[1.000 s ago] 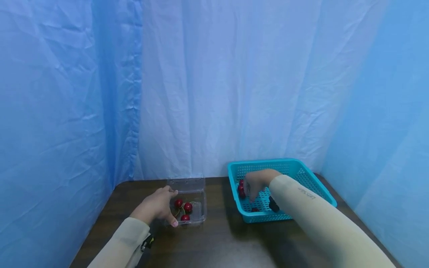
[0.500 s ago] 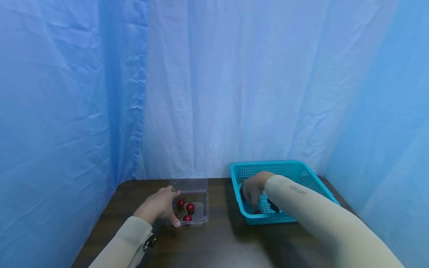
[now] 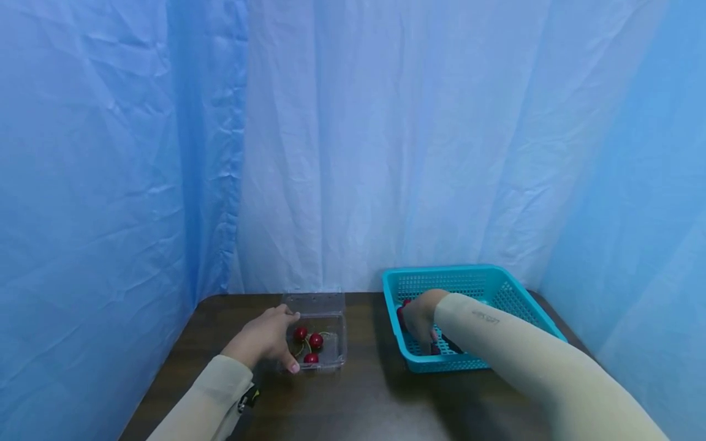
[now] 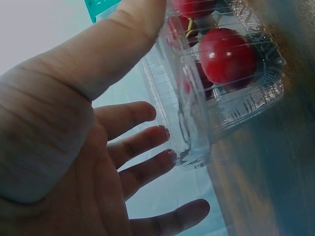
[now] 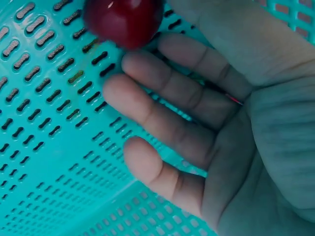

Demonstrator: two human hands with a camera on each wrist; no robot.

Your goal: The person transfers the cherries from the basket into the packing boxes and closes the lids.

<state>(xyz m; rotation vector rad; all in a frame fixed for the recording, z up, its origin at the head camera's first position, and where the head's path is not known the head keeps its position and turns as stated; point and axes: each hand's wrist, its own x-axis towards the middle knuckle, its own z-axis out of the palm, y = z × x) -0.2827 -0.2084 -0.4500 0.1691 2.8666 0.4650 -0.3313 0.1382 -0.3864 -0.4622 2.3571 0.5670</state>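
Note:
On the left of the table, my left hand (image 3: pixel 265 337) spans the side of a clear plastic box (image 3: pixel 334 352) that holds several red cherries (image 3: pixel 316 341) with stems. The left wrist view has the thumb along one wall and loosely straight fingers (image 4: pixel 142 140) with some tips at the box wall. My right hand (image 3: pixel 421 315) reaches down inside a turquoise basket (image 3: pixel 510 299), close to its near wall. There, in the right wrist view, a dark red cherry (image 5: pixel 123 19) lies right at the extended fingertips; the thumb tip is out of that view.
More cherries (image 3: pixel 401 313) lie along the basket's left wall, partly hidden by the right hand. The box's hinged lid (image 3: pixel 314 302) stands folded back behind it. Blue curtains (image 3: pixel 358 153) hang behind and beside the dark wooden table (image 3: pixel 353 404).
My right hand has moved down and nearer within the basket, from beside the left cherries to the cherry at the near wall. The left hand stays at the box; the view has shifted slightly.

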